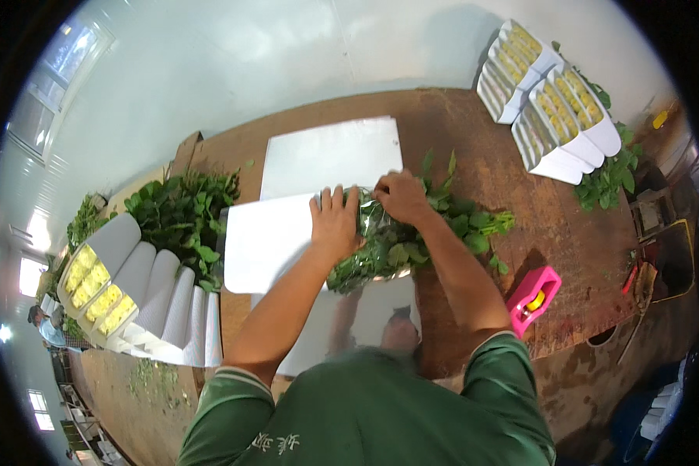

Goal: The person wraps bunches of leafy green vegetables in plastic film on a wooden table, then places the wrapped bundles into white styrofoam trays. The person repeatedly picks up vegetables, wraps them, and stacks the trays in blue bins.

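Note:
A bunch of leafy green flower stems (384, 247) lies on the wooden table in front of me, its cut ends towards the right. White card or paper (265, 244) covers its left end, where the flower heads are hidden. My left hand (335, 224) lies spread over the right edge of this card, fingers apart. At the clear film around the stems, my right hand (399, 195) has its fingers bent; whether it pinches the film cannot be told. A white sheet (332, 154) lies behind the bunch, and a shiny sheet (376, 320) lies close to my body.
Wrapped bunches of yellow flowers (105, 291) are stacked at the left, beside a pile of leafy stems (180, 209). More wrapped yellow flowers (565, 110) stand at the back right. A pink tape dispenser (533, 298) stands near my right elbow. Far left, a person (52, 329) is visible.

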### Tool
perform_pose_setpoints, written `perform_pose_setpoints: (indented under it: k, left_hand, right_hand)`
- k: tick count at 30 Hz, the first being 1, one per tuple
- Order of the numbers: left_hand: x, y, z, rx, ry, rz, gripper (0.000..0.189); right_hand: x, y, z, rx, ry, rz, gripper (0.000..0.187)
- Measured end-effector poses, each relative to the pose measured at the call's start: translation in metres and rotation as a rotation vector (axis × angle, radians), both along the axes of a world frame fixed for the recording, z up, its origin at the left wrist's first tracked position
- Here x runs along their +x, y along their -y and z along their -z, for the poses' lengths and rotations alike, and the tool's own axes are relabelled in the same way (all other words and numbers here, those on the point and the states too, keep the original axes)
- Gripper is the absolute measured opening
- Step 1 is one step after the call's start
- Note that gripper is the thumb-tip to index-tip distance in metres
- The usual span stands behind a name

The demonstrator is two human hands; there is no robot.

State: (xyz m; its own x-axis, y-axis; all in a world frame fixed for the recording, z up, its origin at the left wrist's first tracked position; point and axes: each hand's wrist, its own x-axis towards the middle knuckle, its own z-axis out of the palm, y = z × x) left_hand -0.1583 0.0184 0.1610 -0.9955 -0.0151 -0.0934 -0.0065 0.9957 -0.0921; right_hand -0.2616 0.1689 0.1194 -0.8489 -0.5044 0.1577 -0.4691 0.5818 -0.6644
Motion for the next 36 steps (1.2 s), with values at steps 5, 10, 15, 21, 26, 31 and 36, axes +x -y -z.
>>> perform_pose_setpoints:
  k: [5,10,15,21,26,31,36]
  left_hand:
    - [-0.012,0.016,0.016,0.003,-0.006,0.166,0.106]
    - [-0.031,0.029,0.026,0.109,0.196,0.386,0.093]
    - [-0.042,0.031,0.028,0.178,0.346,0.379,0.079]
    - [-0.031,0.033,0.027,0.237,0.299,0.428,0.076]
    - [-0.017,0.035,0.026,0.323,0.234,0.459,0.092]
    - [-0.016,0.036,0.025,0.251,0.27,0.5,0.095]
    - [-0.016,0.036,0.029,0.249,0.2,0.535,0.082]
  right_hand:
    - [0.081,0.007,0.017,0.086,-0.487,-0.17,0.017]
    - [0.137,-0.003,0.042,0.184,-0.489,-0.145,0.046]
    - [0.14,-0.027,0.036,0.426,-0.639,-0.2,0.071]
    - [0.089,-0.024,0.025,0.309,-0.334,-0.433,0.05]
    - [0.056,-0.003,0.009,0.322,0.032,-0.432,0.017]
    - [0.077,-0.001,-0.002,0.347,0.096,-0.268,0.014]
    - [0.195,-0.112,-0.007,-0.574,-0.104,0.678,0.013]
